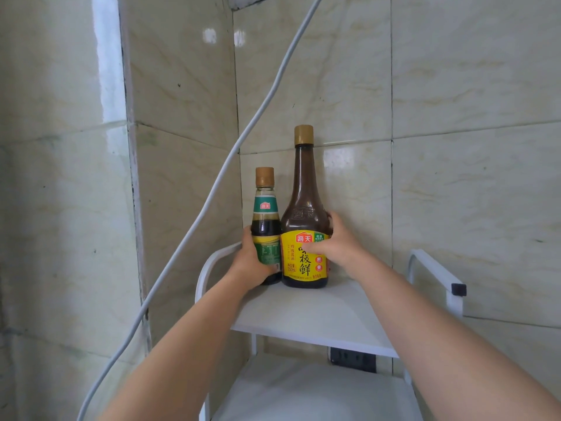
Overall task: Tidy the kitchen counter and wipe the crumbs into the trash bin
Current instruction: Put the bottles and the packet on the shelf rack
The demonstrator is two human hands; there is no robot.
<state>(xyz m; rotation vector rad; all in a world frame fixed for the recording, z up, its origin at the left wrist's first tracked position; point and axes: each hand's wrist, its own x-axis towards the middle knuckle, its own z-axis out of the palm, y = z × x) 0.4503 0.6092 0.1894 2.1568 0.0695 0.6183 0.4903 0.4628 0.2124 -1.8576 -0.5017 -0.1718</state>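
On the top tier of a white metal shelf (321,311) in a marble-tiled corner, my left hand (252,262) grips a small green-labelled dark sauce bottle (266,226) while my right hand (337,244) wraps around a tall brown yellow-labelled soy sauce bottle (304,226). Both bottles stand upright, touching, near the back wall. A white cable (212,189) hangs to their left.
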